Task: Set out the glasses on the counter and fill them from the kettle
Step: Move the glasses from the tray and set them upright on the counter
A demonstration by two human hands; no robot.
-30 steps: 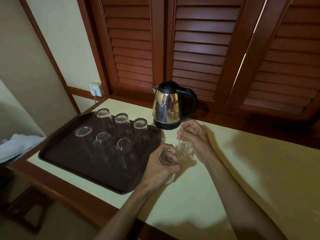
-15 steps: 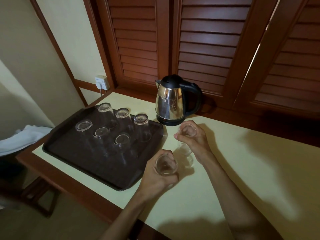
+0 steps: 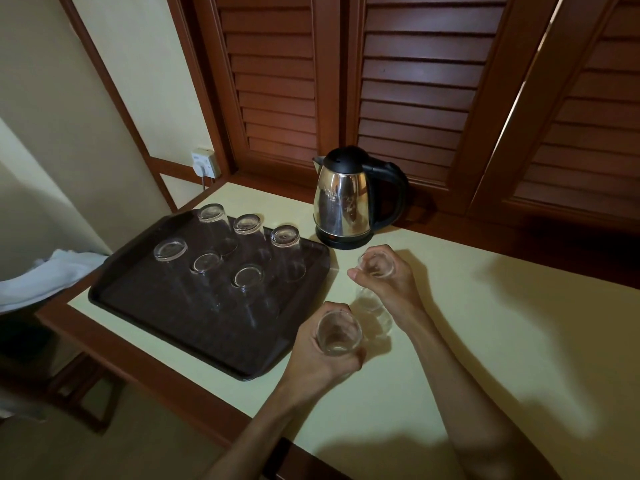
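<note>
My left hand (image 3: 322, 362) grips a clear glass (image 3: 337, 336), mouth up, just right of the dark tray (image 3: 180, 323). My right hand (image 3: 388, 282) holds a second clear glass (image 3: 375, 266) by its rim; the glass stands mouth up on the pale counter (image 3: 485, 341). Several glasses (image 3: 284, 237) stand upside down on the tray. A steel kettle (image 3: 341, 199) with a black lid and handle sits on its base behind my right hand.
Brown louvred shutters (image 3: 415, 81) close off the back of the counter. A wall socket (image 3: 204, 162) is at the far left corner. A white cloth (image 3: 45, 275) lies left of the tray. The counter's wooden front edge (image 3: 145, 368) runs diagonally.
Both glasses have been turned mouth up and my hands have drawn apart. The right hand's glass has come down onto the counter. The camera has tilted a little.
</note>
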